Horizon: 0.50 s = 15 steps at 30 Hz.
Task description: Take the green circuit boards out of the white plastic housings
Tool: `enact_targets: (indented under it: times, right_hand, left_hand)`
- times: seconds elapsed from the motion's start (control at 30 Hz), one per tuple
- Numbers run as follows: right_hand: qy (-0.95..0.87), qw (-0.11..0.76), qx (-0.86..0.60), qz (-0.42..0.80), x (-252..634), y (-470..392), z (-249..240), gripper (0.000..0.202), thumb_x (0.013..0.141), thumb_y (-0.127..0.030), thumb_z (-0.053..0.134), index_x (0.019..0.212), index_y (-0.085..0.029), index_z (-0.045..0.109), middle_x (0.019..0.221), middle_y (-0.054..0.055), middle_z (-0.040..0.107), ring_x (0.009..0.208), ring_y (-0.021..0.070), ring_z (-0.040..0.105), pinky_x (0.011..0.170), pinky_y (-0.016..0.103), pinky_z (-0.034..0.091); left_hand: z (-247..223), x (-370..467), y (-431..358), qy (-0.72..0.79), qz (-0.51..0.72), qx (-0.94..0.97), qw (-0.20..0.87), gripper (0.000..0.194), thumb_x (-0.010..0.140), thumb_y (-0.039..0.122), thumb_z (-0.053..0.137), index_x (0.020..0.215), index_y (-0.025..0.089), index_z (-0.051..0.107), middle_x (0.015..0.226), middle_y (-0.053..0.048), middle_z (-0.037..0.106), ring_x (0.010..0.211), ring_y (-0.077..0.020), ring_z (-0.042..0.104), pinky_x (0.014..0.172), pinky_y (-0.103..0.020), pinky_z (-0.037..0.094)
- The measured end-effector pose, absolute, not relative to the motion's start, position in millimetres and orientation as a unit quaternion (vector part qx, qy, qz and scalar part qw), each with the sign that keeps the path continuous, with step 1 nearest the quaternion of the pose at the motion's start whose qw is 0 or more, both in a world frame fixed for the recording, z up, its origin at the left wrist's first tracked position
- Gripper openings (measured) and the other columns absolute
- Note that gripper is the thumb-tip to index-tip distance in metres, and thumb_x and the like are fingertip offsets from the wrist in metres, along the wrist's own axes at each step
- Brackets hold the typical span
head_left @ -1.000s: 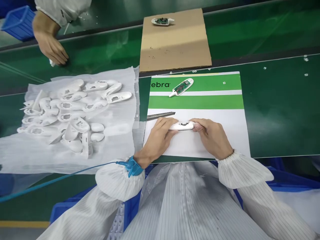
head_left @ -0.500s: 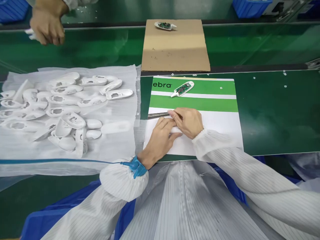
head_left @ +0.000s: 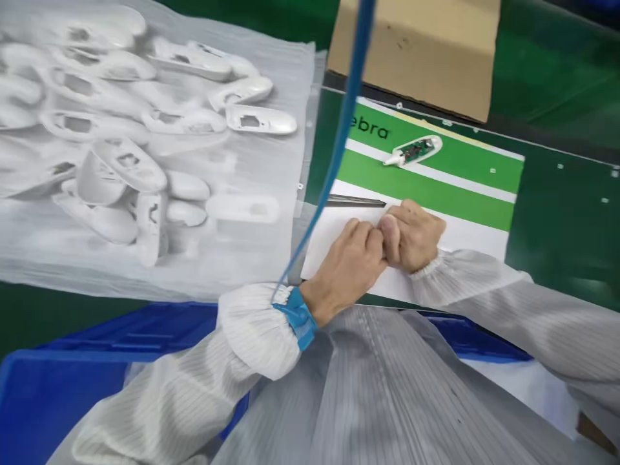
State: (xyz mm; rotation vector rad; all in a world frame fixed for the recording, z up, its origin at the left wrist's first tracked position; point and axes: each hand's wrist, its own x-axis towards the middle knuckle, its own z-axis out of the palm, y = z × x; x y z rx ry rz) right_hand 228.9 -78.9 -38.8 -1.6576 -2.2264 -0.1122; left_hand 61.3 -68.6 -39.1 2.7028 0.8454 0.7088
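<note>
My left hand and my right hand meet over the white lower part of a printed sheet. Both have their fingers curled closed, and what lies between them is hidden. Dark tweezers lie on the sheet, their tip close to my right fingers. Farther up, on the green stripes, rests a white shell with a green circuit board. A blue strap circles my left wrist, and its blue cord rises across the view.
Several white plastic shells lie on a white foam sheet at left. Brown cardboard is beyond the printed sheet. Blue bins stand below the table edge. Small white bits dot the green table.
The view has shifted and turned. My hands have drawn together, hiding the white piece seen between them before. The blue cord now crosses upward. The other person's hand is out of view.
</note>
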Motion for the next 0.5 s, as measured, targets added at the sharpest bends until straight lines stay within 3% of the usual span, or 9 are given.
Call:
enact_targets:
  times: [0.2, 0.33, 0.43, 0.5]
  right_hand:
    - [-0.72, 0.193, -0.66, 0.097, 222, -75, -37, 0.057, 0.103, -0.04, 0.026, 0.065, -0.02, 0.063, 0.071, 0.006, 0.066, 0.071, 0.0171, 0.056, 0.07, 0.033, 0.04]
    - [-0.581, 0.282, -0.691, 0.324, 234, -98, -8, 0.044, 0.098, -0.053, 0.042, 0.099, -0.021, 0.073, 0.1, 0.005, 0.072, 0.088, 0.0181, 0.064, 0.084, 0.035, 0.05]
    - [-0.482, 0.317, -0.669, 0.467, 240, -123, 12, 0.049, 0.095, -0.059, 0.046, 0.109, -0.02, 0.072, 0.088, 0.006, 0.071, 0.077, 0.0177, 0.066, 0.076, 0.036, 0.056]
    - [-0.455, 0.341, -0.66, 0.49, 239, -134, 19, 0.049, 0.093, -0.06, 0.049, 0.11, -0.02, 0.072, 0.081, 0.005, 0.07, 0.074, 0.0174, 0.066, 0.077, 0.036, 0.057]
  left_hand:
    - [-42, 58, -71, 0.248, 0.173, 0.951, 0.061, 0.022, 0.099, 0.015, 0.042, 0.106, 0.01, 0.062, 0.093, -0.012, 0.064, 0.087, -0.0248, 0.055, 0.083, -0.04, 0.046]
    - [-28, 45, -73, 0.332, 0.238, 0.881, 0.239, 0.022, 0.101, 0.027, 0.046, 0.112, 0.014, 0.06, 0.101, -0.009, 0.066, 0.095, -0.0228, 0.056, 0.085, -0.038, 0.049]
    - [-17, 34, -76, 0.351, 0.267, 0.826, 0.352, 0.019, 0.099, 0.026, 0.05, 0.114, 0.019, 0.059, 0.102, -0.005, 0.067, 0.096, -0.0195, 0.057, 0.083, -0.034, 0.05]
    - [-12, 31, -79, 0.348, 0.273, 0.815, 0.373, 0.02, 0.099, 0.026, 0.051, 0.115, 0.019, 0.059, 0.104, -0.005, 0.068, 0.097, -0.019, 0.057, 0.084, -0.034, 0.05]
